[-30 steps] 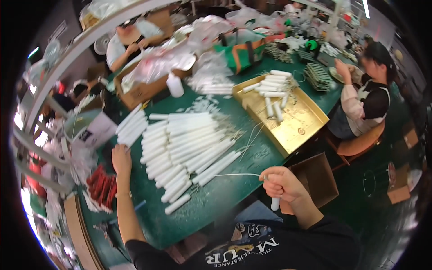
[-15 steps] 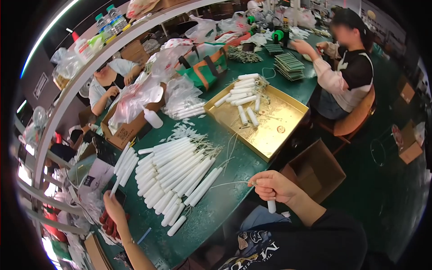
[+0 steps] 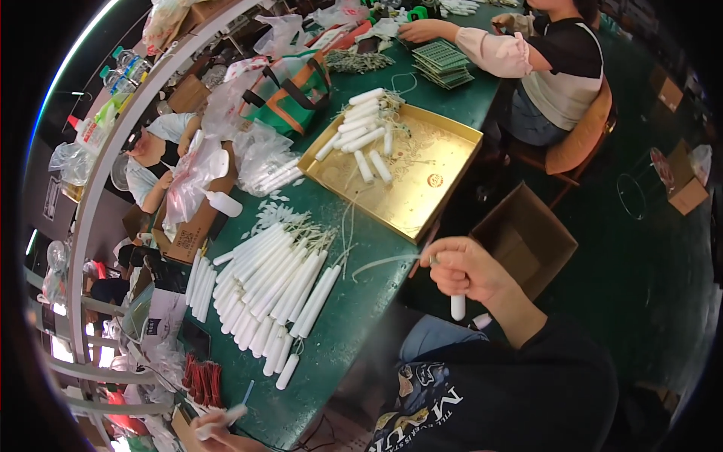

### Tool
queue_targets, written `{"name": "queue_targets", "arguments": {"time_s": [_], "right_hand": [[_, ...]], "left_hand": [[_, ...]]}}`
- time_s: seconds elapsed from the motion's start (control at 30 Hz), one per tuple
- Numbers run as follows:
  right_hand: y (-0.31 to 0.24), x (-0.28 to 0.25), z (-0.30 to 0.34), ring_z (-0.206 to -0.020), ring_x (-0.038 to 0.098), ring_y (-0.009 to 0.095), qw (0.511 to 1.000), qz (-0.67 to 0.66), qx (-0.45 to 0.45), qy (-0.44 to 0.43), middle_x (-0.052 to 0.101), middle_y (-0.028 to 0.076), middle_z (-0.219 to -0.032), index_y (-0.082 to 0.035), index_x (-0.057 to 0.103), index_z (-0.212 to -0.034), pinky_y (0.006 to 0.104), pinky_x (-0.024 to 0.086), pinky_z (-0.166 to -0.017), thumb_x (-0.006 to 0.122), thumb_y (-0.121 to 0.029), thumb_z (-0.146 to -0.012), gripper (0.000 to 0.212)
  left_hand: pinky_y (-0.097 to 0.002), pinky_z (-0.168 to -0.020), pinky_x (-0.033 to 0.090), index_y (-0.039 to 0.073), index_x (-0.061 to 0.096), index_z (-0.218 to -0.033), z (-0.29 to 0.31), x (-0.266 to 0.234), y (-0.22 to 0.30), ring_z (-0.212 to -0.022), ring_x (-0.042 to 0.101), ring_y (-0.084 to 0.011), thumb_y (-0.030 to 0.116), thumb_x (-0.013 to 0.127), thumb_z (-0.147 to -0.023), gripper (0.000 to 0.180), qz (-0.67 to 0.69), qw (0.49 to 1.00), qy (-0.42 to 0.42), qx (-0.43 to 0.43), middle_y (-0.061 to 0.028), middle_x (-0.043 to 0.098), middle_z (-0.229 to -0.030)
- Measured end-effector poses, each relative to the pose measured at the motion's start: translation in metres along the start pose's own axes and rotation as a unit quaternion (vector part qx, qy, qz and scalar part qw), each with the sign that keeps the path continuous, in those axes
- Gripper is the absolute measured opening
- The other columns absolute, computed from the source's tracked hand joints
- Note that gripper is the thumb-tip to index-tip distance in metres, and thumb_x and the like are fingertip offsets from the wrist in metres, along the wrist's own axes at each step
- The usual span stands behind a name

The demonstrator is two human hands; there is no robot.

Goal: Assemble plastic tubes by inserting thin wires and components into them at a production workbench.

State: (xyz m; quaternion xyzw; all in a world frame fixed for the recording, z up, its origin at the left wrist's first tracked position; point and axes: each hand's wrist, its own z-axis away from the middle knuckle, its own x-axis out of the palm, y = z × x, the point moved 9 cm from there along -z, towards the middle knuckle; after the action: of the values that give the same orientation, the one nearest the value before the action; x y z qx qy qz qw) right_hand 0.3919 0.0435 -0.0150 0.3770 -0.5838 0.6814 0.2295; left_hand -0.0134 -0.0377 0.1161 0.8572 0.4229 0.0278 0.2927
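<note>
My right hand [image 3: 471, 271] is closed round a white rounded-end tube [image 3: 458, 307], whose lower end sticks out below the fist. From its fingertips a thin pale wire [image 3: 384, 261] reaches left over the table edge. My left hand [image 3: 218, 435], low at the picture's bottom, is closed on a slim white tube [image 3: 235, 413]; its fingers partly cover it. Between the hands, a large stack of white tubes [image 3: 271, 286] with wire leads lies on the green table [image 3: 354, 324]. A smaller row of white tubes [image 3: 199, 286] lies left of the stack.
A gold tray [image 3: 422, 203] holding several wired tubes stands at the table's far right. An open cardboard box [image 3: 527, 241] is beyond my right hand. Behind are a white squeeze bottle [image 3: 224, 203], a green bag [image 3: 279, 98] and green boards [image 3: 443, 62]. Two people sit across and to the right.
My left hand has moved from the small row of tubes down toward the bottom edge, carrying a white tube. My right hand still grips its tube. The view has shifted.
</note>
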Motion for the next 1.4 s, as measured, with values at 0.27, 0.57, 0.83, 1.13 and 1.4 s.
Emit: {"name": "queue_targets", "arguments": {"time_s": [0.27,0.57,0.83,1.13,1.4], "right_hand": [[-0.066,-0.010,-0.008,-0.038,0.028,0.002,0.989,0.005,-0.148,0.002,0.032,-0.005,-0.049,0.003,0.051,-0.092,0.0164,0.023,-0.033,0.050,-0.016,-0.083,0.021],[-0.125,-0.033,-0.055,-0.040,0.025,0.001,0.975,-0.029,-0.218,0.016,0.029,-0.007,-0.052,0.000,0.049,-0.099,0.0143,0.023,-0.034,0.043,-0.017,-0.088,0.021],[-0.120,-0.091,-0.104,-0.044,0.028,0.002,0.972,-0.154,-0.179,-0.009,0.031,-0.005,-0.056,0.000,0.045,-0.105,0.0148,0.026,-0.036,0.046,-0.014,-0.087,0.023],[-0.115,-0.101,-0.102,-0.043,0.027,0.003,0.965,-0.202,-0.156,-0.056,0.030,-0.005,-0.055,-0.002,0.047,-0.104,0.0143,0.025,-0.035,0.044,-0.014,-0.087,0.021],[-0.117,-0.106,-0.114,-0.044,0.030,0.003,0.962,-0.196,-0.174,-0.080,0.032,-0.005,-0.056,-0.003,0.047,-0.098,0.0147,0.027,-0.034,0.041,-0.016,-0.089,0.016]], "left_hand": [[-0.0163,-0.040,0.028,0.001,0.052,-0.100,0.129,0.119,-0.006,-0.045,0.037,-0.0030,0.011,0.049,-0.084,0.020,0.072,0.853,-0.403,-0.325,0.0027,0.044,-0.058],[-0.0162,-0.037,0.030,0.000,0.052,-0.100,0.185,0.157,-0.012,-0.041,0.040,-0.0036,0.014,0.048,-0.086,0.020,0.124,0.764,-0.471,-0.423,-0.0004,0.048,-0.057],[-0.0163,-0.039,0.033,-0.001,0.050,-0.103,0.190,0.166,-0.015,-0.044,0.043,-0.0047,0.014,0.047,-0.086,0.022,0.146,0.742,-0.492,-0.431,-0.0018,0.049,-0.060],[-0.0191,-0.047,0.036,0.001,0.053,-0.102,0.195,0.149,-0.019,-0.052,0.044,-0.0061,0.018,0.051,-0.084,0.024,0.083,0.709,-0.547,-0.438,-0.0007,0.052,-0.065],[-0.0259,-0.059,0.042,0.007,0.054,-0.103,0.209,0.136,-0.040,-0.064,0.049,-0.0102,0.019,0.055,-0.081,0.025,0.025,0.733,-0.543,-0.409,-0.0014,0.055,-0.074]]}}
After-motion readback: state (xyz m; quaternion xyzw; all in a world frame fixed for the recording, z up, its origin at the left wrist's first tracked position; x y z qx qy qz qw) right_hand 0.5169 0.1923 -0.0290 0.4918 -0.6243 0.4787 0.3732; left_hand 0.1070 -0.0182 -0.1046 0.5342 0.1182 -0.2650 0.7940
